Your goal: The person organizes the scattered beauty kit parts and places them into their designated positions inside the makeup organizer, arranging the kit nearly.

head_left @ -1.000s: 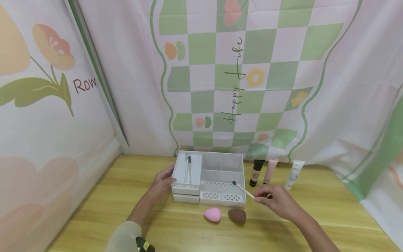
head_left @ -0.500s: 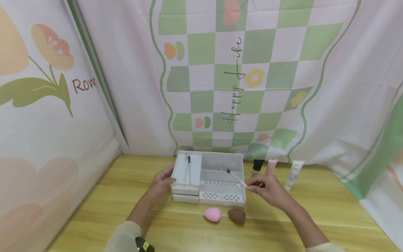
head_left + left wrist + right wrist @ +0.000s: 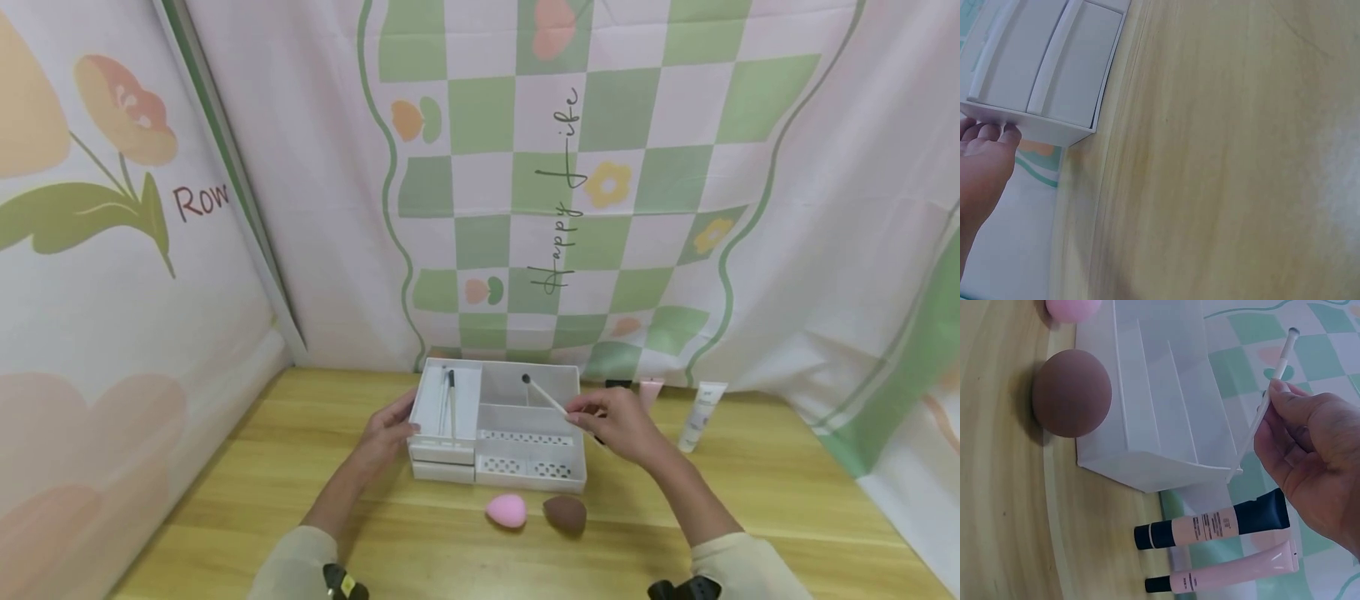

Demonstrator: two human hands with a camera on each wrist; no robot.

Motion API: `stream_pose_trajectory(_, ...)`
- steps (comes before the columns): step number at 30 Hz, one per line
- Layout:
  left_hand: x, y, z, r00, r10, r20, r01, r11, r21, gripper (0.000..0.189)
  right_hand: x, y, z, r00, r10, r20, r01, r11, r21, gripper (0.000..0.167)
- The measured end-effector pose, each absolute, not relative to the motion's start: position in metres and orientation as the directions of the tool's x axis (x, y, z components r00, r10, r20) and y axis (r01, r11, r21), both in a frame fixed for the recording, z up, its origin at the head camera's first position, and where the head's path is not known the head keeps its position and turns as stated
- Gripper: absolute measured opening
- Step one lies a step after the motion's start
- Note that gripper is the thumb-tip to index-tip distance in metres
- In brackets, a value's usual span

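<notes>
A slim makeup brush (image 3: 547,395) with a pale handle and dark tip is pinched between the thumb and fingers of my right hand (image 3: 621,423). Its tip overlaps the back right compartment of the white organizer (image 3: 444,473) in the head view. My left hand (image 3: 384,437) rests against the organizer's left side; the left wrist view has its fingertips (image 3: 1010,133) touching that wall beside the drawers. Two more brushes (image 3: 452,408) lie in the organizer's left top tray. In the right wrist view, the held brush (image 3: 1285,353) slants above the organizer's right end wall.
Before the organizer lie a pink makeup sponge (image 3: 507,511) and a brown one (image 3: 565,514). To its right stand a black-and-beige tube (image 3: 1204,528), a pink tube (image 3: 1235,570) and a white tube (image 3: 702,417). A patterned curtain (image 3: 480,192) hangs behind the wooden table (image 3: 450,558).
My right hand has moved left and away from me with the brush, from the organizer's front right to over its back right compartment. My left hand has stayed in place.
</notes>
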State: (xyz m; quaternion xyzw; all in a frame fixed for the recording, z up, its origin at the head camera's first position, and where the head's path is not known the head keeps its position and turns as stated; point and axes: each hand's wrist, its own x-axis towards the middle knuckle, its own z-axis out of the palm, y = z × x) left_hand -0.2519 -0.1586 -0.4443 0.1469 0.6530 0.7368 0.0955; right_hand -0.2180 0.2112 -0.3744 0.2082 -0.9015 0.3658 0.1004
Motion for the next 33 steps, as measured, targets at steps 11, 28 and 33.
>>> stream_pose_trajectory(11, -0.253, -0.158, -0.445, -0.941, 0.328, 0.085, 0.044, -0.132, 0.99, 0.071, -0.239, 0.194, -0.374, -0.873, -0.355, 0.334, -0.487, 0.611, -0.624, 0.012)
stream_pose_trajectory(28, -0.251, -0.158, -0.445, -0.947, 0.313, 0.077, 0.045, -0.107, 0.993, 0.07, -0.26, 0.175, -0.39, -0.872, -0.373, 0.317, -0.488, 0.617, -0.618, 0.012)
stream_pose_trajectory(33, -0.253, -0.158, -0.444, -0.943, 0.322, 0.083, 0.046, -0.121, 0.992, 0.07, -0.265, 0.172, -0.398, -0.873, -0.378, 0.307, -0.486, 0.626, -0.611, 0.011)
